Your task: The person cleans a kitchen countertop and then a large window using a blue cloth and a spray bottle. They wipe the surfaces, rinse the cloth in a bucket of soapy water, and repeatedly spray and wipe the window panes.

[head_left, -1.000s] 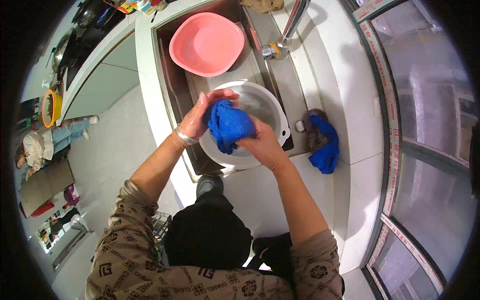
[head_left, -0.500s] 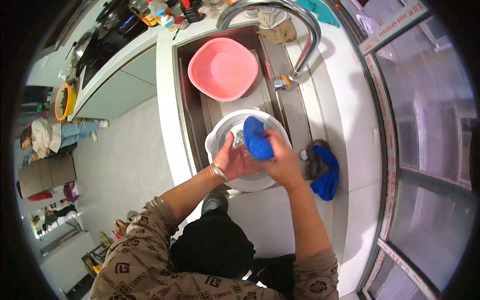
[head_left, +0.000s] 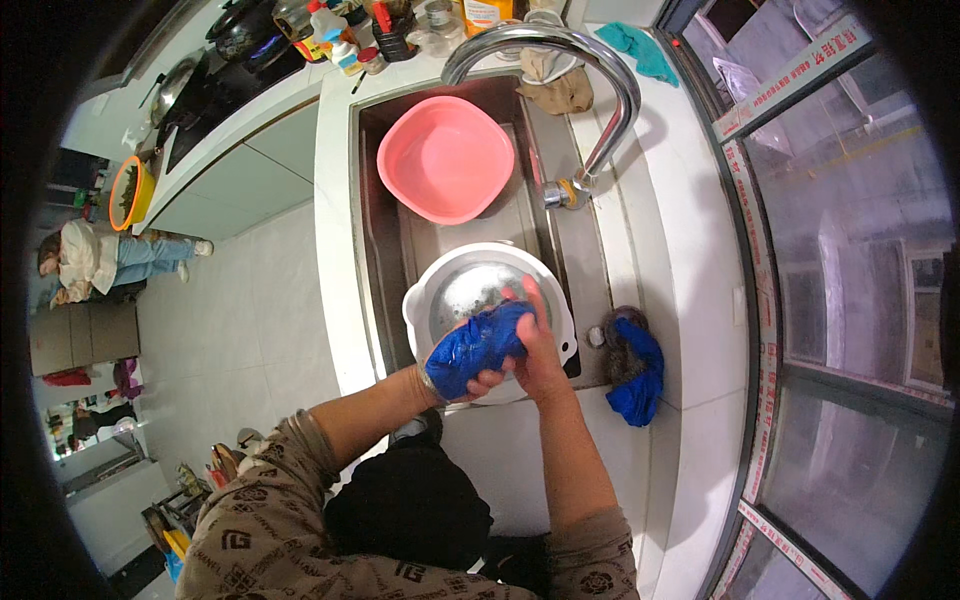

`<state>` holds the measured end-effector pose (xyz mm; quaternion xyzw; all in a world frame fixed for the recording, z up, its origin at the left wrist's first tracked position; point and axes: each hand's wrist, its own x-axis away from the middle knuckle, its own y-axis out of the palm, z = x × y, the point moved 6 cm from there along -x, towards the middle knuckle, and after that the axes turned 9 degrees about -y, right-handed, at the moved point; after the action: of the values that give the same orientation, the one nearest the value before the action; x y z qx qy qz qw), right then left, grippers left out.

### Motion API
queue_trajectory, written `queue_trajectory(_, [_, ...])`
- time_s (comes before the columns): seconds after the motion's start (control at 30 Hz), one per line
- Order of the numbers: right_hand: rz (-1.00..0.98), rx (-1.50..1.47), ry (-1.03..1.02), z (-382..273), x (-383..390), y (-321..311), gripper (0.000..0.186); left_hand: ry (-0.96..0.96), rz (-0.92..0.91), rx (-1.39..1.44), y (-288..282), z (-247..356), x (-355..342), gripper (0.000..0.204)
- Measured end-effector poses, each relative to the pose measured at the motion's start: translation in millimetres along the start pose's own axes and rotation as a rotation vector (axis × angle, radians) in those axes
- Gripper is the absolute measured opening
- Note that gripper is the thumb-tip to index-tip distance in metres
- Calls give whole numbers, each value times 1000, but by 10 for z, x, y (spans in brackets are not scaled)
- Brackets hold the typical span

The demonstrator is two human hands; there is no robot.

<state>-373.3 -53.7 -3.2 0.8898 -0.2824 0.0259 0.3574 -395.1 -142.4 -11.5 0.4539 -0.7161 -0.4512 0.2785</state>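
Observation:
Over a white basin (head_left: 450, 280) in the sink, I grip a bunched blue cloth (head_left: 470, 350) between both hands. My left hand (head_left: 485, 382) is under it, fingers curled round its lower side and partly hidden by it. My right hand (head_left: 540, 355) is at its right end, pressing on it with some fingers raised. A pink tub (head_left: 445, 158) sits in the upper half of the sink. A second blue cloth (head_left: 640, 385), with a dark grey piece, lies on the ledge to the right.
A chrome tap (head_left: 612, 130) arches at the sink's right. Bottles (head_left: 340, 55) and brown and teal cloths (head_left: 640, 55) sit behind. Left are a stove (head_left: 200, 120), a yellow-orange bowl (head_left: 143, 195) and another person (head_left: 110, 260) in light clothes. A window (head_left: 840, 300) lines the right.
The blue cloth went from a bundle held upright in my right hand to lying elongated across both hands, lower and further left. My view has shifted, bringing more counter into sight.

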Motion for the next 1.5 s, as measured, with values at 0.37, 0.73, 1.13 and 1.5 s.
queue_trajectory(0.37, [252, 871, -320, -67, -265, 50, 20, 406, 1263, -1193, -478, 516, 374, 48])
queue_trajectory(0.73, [278, 328, 182, 143, -177, -207, 58, 86, 1598, -2276, 570, 459, -39, 78])
queue_trajectory(1.13, [-147, 1064, -411, -693, 44, 248, 39, 229, 614, -334, 163, 153, 52, 88])
queue_trajectory(1.5, [628, -499, 9, 244, 141, -30, 29, 1354, 1148, -1601, 649, 296, -23, 23])
